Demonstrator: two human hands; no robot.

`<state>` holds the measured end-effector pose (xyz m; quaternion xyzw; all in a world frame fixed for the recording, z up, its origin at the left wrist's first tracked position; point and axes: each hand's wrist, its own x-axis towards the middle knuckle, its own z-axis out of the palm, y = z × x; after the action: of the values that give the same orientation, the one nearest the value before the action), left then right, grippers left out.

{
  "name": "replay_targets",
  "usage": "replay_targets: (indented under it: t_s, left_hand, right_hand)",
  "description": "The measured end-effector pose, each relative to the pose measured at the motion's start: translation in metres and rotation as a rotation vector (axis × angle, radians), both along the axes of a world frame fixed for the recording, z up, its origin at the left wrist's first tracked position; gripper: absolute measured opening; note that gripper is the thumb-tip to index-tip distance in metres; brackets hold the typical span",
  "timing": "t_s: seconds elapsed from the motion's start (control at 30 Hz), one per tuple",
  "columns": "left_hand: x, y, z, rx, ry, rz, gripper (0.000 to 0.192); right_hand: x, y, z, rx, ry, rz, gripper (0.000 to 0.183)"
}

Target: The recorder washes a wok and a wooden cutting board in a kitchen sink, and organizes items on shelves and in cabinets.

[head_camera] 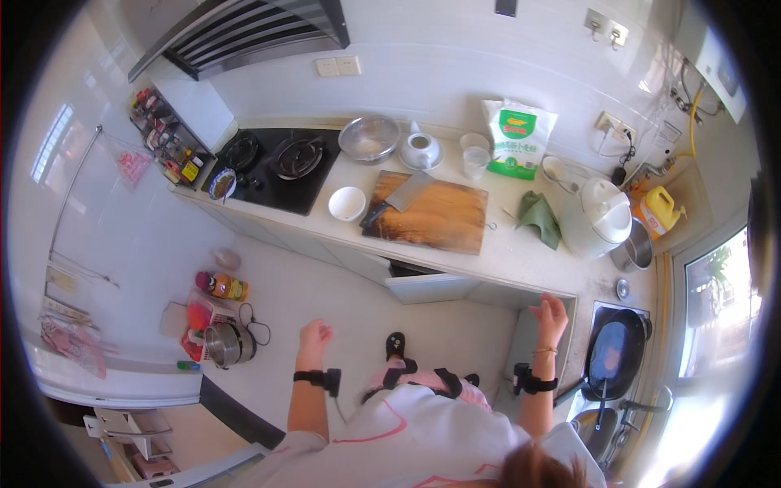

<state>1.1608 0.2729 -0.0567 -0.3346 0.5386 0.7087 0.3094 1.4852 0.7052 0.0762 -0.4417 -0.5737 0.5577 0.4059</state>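
Observation:
My left hand is raised over the floor with curled fingers, touching nothing I can see. My right hand hovers near the counter's front edge, fingers bent, no object visible in it. On the counter ahead lies a wooden cutting board, with a cleaver resting across its left part. A white bowl stands left of the board. Behind are a steel bowl, a white teapot, plastic cups and a flour bag. A green cloth lies to the right.
A gas stove is at the left, a rice cooker at the right. The sink holds a wok. A cabinet door stands ajar below the counter. Steel pots and a bottle stand on the floor at left.

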Motion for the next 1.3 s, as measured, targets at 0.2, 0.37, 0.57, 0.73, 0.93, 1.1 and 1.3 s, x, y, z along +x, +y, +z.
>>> replay_targets:
  t_s: [0.2,0.37,0.57,0.73,0.93,1.1,1.3]
  left_hand:
    - [-0.096,-0.028,-0.005,-0.017,-0.041,0.128,0.023]
    - [-0.134,-0.030,0.010,0.031,0.055,0.075,0.025]
    - [-0.142,-0.045,-0.007,0.008,0.032,0.169,0.029]
    - [-0.103,-0.056,-0.014,0.055,-0.030,0.241,0.027]
    - [-0.053,-0.070,-0.008,0.027,-0.064,0.447,0.027]
    - [-0.039,-0.051,0.007,0.022,-0.106,0.578,0.025]
    - [-0.065,0.022,0.057,0.097,0.029,0.483,0.026]
  right_hand:
    - [-0.117,-0.037,0.013,0.030,-0.037,-0.009,0.020]
    - [-0.181,-0.048,0.045,0.006,-0.065,0.061,0.019]
    - [-0.225,-0.040,0.039,0.001,-0.173,0.159,0.020]
    - [-0.252,-0.017,0.016,-0.019,-0.185,0.226,0.018]
    - [-0.320,0.023,0.001,-0.001,-0.315,0.416,0.018]
    - [-0.361,0.043,-0.007,0.074,-0.307,0.619,0.020]
    - [-0.352,0.093,-0.014,-0.017,-0.363,0.661,0.019]
